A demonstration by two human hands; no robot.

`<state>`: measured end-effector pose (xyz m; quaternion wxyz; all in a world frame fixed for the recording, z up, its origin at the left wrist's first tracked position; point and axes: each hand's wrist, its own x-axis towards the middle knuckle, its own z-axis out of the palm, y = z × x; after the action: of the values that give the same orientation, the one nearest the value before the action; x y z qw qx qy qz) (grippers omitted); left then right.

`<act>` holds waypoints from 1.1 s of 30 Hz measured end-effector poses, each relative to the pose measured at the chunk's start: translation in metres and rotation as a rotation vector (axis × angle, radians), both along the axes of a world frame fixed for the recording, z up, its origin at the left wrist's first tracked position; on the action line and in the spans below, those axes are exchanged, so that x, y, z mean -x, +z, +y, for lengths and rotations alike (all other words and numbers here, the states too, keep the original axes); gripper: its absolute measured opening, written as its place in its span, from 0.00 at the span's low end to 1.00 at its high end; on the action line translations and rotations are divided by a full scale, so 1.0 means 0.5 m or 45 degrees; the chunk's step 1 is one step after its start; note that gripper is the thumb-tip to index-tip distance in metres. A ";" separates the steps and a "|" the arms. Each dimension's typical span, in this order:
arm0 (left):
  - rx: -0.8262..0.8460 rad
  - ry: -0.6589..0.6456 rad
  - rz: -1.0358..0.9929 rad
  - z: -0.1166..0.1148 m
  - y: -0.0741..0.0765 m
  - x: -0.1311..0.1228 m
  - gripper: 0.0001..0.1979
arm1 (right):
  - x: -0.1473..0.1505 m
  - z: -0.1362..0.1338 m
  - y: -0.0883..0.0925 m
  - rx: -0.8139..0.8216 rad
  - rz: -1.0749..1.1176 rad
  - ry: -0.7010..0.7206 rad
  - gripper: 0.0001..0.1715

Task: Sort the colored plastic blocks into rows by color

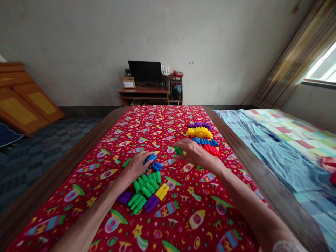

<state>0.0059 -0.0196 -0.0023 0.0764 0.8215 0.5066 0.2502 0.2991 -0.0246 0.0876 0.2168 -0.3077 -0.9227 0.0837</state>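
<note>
My left hand (138,162) is closed around blue bullet-shaped plastic toy blocks (150,158), its thumb lying across them. Another blue block (157,166) lies just beside its fingertips. Nearer to me is a loose pile of green blocks (147,183), with yellow blocks (162,191) and purple blocks (151,203) along its edge. More purple blocks (124,198) lie partly behind my left forearm. My right hand (193,153) has curved fingers with a green block (179,151) between them. It is left of a row of red blocks (211,150), partly covering it.
Beyond the red row lie rows of blue blocks (205,141), yellow blocks (199,132) and purple blocks (200,125). A red patterned cloth (183,224) covers the table (237,150). A bed (278,150) stands on the right, a desk with a monitor (145,73) at the far end.
</note>
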 end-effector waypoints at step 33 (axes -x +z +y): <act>0.315 -0.216 -0.551 -0.122 0.098 -0.143 0.29 | -0.076 -0.152 -0.013 -0.034 0.070 -0.109 0.16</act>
<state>0.0774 -0.0804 0.0465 0.3035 0.7728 0.4347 0.3488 0.3369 -0.1008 0.0813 0.2496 -0.3417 -0.9033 0.0704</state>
